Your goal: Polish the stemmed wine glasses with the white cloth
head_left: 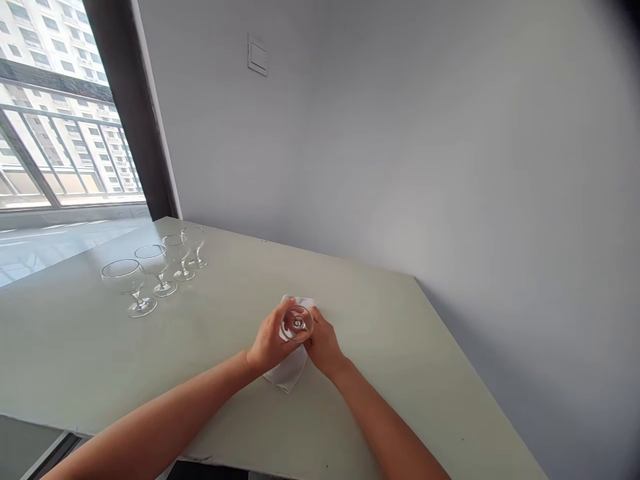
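Note:
A clear stemmed glass is held between my two hands, its round end facing up toward me. My left hand wraps around the glass from the left side. On the other side, my right hand is closed against a white cloth and the glass. The cloth shows beyond the hands and hangs out below them. Several fingertips are hidden behind the glass and the cloth, so the exact grip of my right hand is partly covered.
Several clear stemmed glasses stand upright in a slanting row on the left of the pale table. Grey walls border the table's back and right. A window is at the far left, and a light switch is on the wall.

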The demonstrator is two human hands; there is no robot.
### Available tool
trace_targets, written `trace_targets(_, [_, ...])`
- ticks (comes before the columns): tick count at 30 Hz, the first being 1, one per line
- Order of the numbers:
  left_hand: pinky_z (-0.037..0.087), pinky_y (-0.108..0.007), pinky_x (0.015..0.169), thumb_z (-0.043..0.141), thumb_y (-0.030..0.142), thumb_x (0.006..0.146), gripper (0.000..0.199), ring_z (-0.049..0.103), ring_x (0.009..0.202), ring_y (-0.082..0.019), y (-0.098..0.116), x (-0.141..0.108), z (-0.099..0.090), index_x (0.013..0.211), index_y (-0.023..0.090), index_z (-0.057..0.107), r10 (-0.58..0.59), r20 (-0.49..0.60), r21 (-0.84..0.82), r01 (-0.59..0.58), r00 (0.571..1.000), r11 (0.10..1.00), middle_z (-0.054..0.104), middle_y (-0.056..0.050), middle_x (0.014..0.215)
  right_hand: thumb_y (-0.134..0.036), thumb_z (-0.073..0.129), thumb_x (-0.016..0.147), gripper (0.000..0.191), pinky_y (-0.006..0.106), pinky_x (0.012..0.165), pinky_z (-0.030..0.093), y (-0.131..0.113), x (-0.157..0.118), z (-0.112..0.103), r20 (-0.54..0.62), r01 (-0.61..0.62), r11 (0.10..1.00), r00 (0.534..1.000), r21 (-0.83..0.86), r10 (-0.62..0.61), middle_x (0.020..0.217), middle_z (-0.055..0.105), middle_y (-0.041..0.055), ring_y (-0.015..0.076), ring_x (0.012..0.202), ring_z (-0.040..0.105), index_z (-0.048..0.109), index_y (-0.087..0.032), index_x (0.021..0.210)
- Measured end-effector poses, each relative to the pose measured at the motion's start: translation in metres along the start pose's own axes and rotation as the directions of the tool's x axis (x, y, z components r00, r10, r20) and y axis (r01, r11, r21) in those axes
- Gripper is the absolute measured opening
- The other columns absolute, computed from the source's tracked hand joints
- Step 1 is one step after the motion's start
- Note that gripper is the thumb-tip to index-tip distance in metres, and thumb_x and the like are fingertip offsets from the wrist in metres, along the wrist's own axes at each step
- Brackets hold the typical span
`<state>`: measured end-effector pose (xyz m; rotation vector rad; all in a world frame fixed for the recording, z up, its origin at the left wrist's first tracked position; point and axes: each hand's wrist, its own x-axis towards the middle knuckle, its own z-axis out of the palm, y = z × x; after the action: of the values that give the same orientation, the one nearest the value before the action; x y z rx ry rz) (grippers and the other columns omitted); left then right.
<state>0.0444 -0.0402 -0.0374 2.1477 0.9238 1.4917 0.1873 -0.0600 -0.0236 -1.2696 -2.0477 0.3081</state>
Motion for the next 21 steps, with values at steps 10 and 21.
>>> trace_targets(10, [0.042, -0.025, 0.064, 0.051, 0.025, 0.076, 0.044, 0.043, 0.065, -0.009, -0.016, 0.003, 0.006, 0.118, 0.024, 0.038, -0.191, 0.109, 0.112, 0.179, 0.976, 0.977, 0.053, -0.002, 0.099, -0.026, 0.039, 0.08, 0.03, 0.033, 0.073, 0.04, 0.158, -0.001, -0.068, -0.41, -0.635, 0.713, 0.76, -0.297, 0.505, 0.096, 0.056, 0.0152, 0.022, 0.085, 0.054, 0.059, -0.01, 0.094])
trace_targets(21, [0.045, -0.029, 0.061, 0.053, 0.023, 0.078, 0.008, 0.049, 0.064, -0.012, 0.04, 0.025, -0.039, 0.084, 0.02, 0.056, 0.089, -0.154, -0.052, -0.098, 0.984, 0.994, 0.056, -0.004, 0.075, -0.026, 0.041, 0.081, 0.033, 0.032, 0.067, 0.039, 0.203, -0.015, -0.092, -0.484, -0.808, 0.462, 0.589, -0.366, 0.647, 0.093, 0.058, 0.0195, 0.0253, 0.081, 0.057, 0.062, -0.004, 0.093])
